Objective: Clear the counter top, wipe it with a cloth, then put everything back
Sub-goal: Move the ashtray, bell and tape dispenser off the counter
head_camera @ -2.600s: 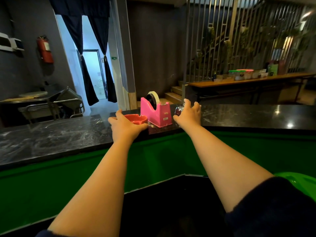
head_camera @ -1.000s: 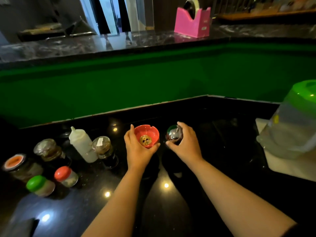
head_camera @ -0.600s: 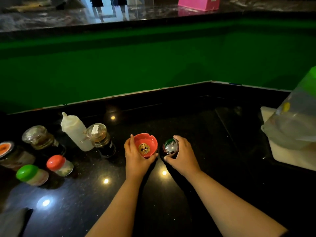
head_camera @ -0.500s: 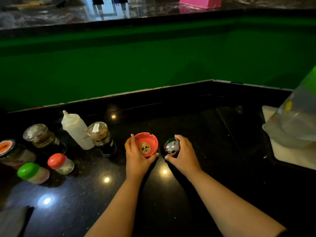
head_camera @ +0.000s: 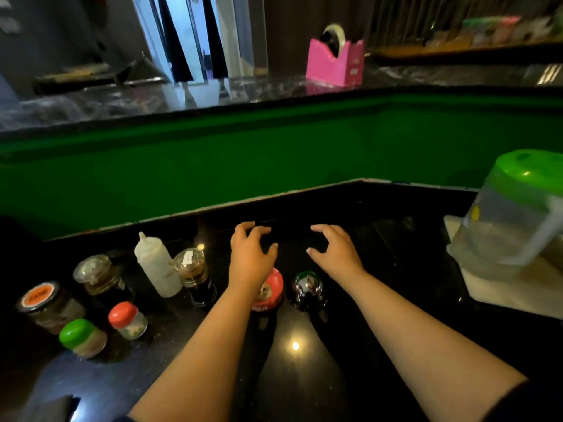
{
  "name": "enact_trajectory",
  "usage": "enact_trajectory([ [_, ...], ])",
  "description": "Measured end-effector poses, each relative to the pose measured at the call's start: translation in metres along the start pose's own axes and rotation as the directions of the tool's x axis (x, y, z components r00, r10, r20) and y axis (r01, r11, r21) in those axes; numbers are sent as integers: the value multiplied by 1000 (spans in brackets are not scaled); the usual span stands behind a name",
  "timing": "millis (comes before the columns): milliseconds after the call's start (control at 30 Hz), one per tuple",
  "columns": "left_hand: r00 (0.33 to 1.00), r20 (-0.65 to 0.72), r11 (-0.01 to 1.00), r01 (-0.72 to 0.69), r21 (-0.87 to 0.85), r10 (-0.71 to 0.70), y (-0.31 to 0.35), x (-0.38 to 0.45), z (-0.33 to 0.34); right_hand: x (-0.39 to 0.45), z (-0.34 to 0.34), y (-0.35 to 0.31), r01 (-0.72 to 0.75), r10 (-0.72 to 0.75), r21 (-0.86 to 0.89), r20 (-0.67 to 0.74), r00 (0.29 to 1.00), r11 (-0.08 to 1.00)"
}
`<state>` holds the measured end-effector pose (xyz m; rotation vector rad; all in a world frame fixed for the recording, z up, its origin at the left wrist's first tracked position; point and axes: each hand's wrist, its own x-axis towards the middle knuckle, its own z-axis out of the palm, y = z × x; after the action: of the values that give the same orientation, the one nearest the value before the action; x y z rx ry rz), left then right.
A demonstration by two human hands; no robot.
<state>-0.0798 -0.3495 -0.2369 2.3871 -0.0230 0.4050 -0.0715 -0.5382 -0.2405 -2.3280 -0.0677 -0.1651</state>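
A red ashtray (head_camera: 269,290) and a shiny chrome bell (head_camera: 307,289) stand side by side on the lower black counter (head_camera: 380,269). My left wrist partly covers the ashtray. My left hand (head_camera: 250,252) hovers above and beyond the ashtray, fingers spread, holding nothing. My right hand (head_camera: 333,249) hovers beyond the bell, also with fingers apart and empty. A pink tape dispenser (head_camera: 335,60) stands on the upper dark marble counter top (head_camera: 182,99), behind the green wall.
On the left of the lower counter stand a white squeeze bottle (head_camera: 158,266), two glass grinders (head_camera: 195,275), and several jars with orange, red and green lids (head_camera: 82,333). A clear jug with a green lid (head_camera: 515,217) sits on a white board at right.
Both hands let go of the red ashtray and the chrome bell on the lower counter and moved forward and up, fingers spread. The view tilted up, showing the upper counter again.
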Motion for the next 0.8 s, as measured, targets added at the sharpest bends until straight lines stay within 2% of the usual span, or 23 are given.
enact_trajectory([
  [67, 991, -66, 993, -117, 16, 118, 32, 27, -17, 26, -25, -23, 65, -65, -12, -69, 995, 998],
  [167, 943, -158, 956, -283, 81, 292, 76, 72, -40, 69, -64, -61, 131, -135, -36, -153, 979, 991],
  [333, 889, -200, 908, -381, 172, 411, 130, 150, -67, 141, -121, -109, 231, -244, -79, -293, 925, 970],
  [567, 937, -14, 855, -311, 415, 348, 149, 256, -56, 239, -174, -127, 108, -166, -161, -416, 894, 981],
  [700, 960, 72, 828, -270, 492, 270, 152, 286, -33, 279, -177, -116, 33, -85, -121, -452, 888, 992],
  [800, 970, 102, 814, -240, 530, 220, 154, 293, -21, 298, -171, -107, 44, -93, -116, -463, 882, 992],
])
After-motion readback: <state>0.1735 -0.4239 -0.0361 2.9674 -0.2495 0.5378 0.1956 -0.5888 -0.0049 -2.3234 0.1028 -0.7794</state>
